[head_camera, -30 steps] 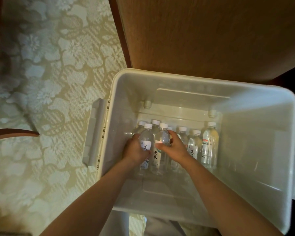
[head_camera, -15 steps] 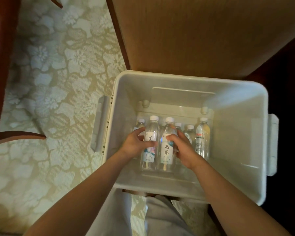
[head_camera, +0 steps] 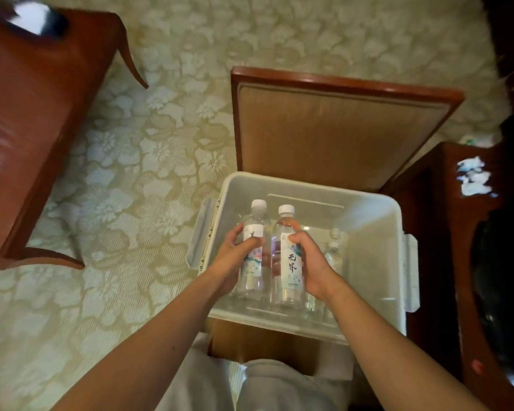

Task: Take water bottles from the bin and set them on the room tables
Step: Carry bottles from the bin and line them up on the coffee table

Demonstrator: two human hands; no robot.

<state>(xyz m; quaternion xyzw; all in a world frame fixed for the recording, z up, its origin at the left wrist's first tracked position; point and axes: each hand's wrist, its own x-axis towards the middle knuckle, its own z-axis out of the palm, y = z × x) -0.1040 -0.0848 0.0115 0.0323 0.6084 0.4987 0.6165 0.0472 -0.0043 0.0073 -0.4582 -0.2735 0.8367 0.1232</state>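
Right now each hand is clamped on 1 water bottle above the open white bin (head_camera: 377,221), which fills the lower centre of the frame. The left hand (head_camera: 236,256) wraps the left bottle (head_camera: 253,247) around its middle, thumb across the white label. The right hand (head_camera: 310,262) grips the right bottle (head_camera: 288,253) from its right side, fingers curled over the label with dark characters. Both bottles stand upright, white caps up, close beside each other, with their caps rising past the far rim of the bin. Whether their bases touch the bin floor cannot be told.

To the right of the hands, deeper inside the bin, at least 2 more clear bottles (head_camera: 333,256) show against the far right wall, partly hidden by the right wrist.

The bin rests on a brown-padded chair seat (head_camera: 333,134) with a red wooden frame, seen in the upper centre. A red-brown wooden table (head_camera: 27,120) occupies the upper left of the frame, and dark wooden furniture (head_camera: 445,232) with white scraps on top runs down the right edge. A pale floral carpet (head_camera: 125,173) covers the floor.
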